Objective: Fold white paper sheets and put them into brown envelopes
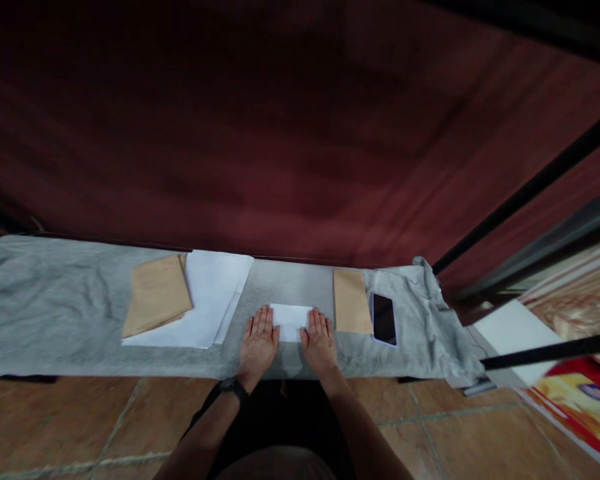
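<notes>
A small folded sheet of white paper (290, 315) lies flat between my two hands at the near side of the cloth-covered table. My left hand (258, 339) rests flat on its left end, fingers stretched out and pointing away from me. On the opposite end, my right hand (320, 339) is laid flat in the same way. Both palms press down and neither hand grips the paper. Left of my hands is a stack of larger white sheets (215, 287). Several brown envelopes (160, 293) overlap that stack. Just right of my right hand lies a single brown envelope (351, 301).
A phone (384, 320) lies right of the single envelope. Grey cloth (55, 307) covers the narrow table, bunched at its right end. A dark red curtain (280, 167) hangs behind. Black metal bars (530, 193), a white box (515, 333) and a red-and-yellow package (580, 400) are at the right.
</notes>
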Tool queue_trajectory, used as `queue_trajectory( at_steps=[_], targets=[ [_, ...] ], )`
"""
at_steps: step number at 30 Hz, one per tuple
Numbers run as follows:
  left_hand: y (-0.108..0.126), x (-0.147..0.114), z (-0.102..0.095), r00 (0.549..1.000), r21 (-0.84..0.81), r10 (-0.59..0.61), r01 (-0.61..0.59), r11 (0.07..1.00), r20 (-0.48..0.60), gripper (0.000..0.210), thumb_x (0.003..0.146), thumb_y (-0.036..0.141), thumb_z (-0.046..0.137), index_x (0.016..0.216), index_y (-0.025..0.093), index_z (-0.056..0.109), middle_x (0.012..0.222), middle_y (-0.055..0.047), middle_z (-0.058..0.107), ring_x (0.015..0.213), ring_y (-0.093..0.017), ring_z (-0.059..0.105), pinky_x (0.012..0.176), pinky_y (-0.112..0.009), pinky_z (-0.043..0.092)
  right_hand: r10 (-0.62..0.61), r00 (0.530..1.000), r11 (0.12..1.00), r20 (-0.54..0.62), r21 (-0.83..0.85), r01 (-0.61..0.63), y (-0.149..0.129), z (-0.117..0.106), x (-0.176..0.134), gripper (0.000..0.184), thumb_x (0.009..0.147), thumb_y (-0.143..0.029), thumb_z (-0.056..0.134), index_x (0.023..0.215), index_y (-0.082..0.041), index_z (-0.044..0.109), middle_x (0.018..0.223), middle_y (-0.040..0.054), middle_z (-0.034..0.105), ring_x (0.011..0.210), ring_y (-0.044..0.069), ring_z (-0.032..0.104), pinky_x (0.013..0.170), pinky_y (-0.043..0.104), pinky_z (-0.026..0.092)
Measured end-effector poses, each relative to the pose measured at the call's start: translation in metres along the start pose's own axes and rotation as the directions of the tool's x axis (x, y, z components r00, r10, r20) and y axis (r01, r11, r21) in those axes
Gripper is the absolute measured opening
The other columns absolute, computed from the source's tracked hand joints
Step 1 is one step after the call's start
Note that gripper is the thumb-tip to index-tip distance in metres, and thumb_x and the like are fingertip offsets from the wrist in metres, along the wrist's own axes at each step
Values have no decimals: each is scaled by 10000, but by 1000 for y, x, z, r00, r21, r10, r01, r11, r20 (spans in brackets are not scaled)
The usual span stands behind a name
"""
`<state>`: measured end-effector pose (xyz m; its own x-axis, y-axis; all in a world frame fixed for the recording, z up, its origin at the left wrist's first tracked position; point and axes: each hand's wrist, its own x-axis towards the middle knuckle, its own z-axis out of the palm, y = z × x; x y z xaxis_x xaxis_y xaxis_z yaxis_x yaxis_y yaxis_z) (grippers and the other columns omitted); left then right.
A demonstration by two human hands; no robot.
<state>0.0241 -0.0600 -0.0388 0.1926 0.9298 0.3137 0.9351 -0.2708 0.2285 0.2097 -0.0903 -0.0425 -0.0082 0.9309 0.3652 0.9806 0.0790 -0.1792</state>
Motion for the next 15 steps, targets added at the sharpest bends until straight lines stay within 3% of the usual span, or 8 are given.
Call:
queue_trajectory(
  at_steps=[4, 9, 15],
  targets=[
    [10, 3, -1, 1000, -12, -14, 14, 1000, -9, 582, 997, 309, 310, 1511, 50, 394, 1550, -196, 435, 1487, -299, 328, 1211, -519, 262, 11, 1000, 1000, 4, 16, -11, -2, -2, 2, 538, 1041, -305, 402, 1519, -59, 389, 1519, 195, 471, 1431, 268, 406, 1181, 469, 293],
    [37, 16, -1, 964, -99, 238, -227, 969, 118, 565, 983, 224, 304, 1530, 100, 373, 1569, -135, 432, 1491, -229, 325, 1216, -441, 290, -20, 999, 996, 33, 92, 17, -6, -1, 6, 480, 1025, -212, 371, 1481, -96, 464, 1508, 167, 496, 1440, 267, 400, 1177, 509, 292],
    [41, 20, 3, 948, -47, 269, -265, 963, 172, 583, 970, 235, 331, 1540, 114, 355, 1587, -132, 399, 1505, -225, 294, 1232, -465, 239, -36, 998, 995, 53, 92, 31, -1, -3, 2, 500, 1028, -275, 390, 1504, -129, 439, 1526, 144, 477, 1433, 266, 412, 1170, 491, 311]
  ],
)
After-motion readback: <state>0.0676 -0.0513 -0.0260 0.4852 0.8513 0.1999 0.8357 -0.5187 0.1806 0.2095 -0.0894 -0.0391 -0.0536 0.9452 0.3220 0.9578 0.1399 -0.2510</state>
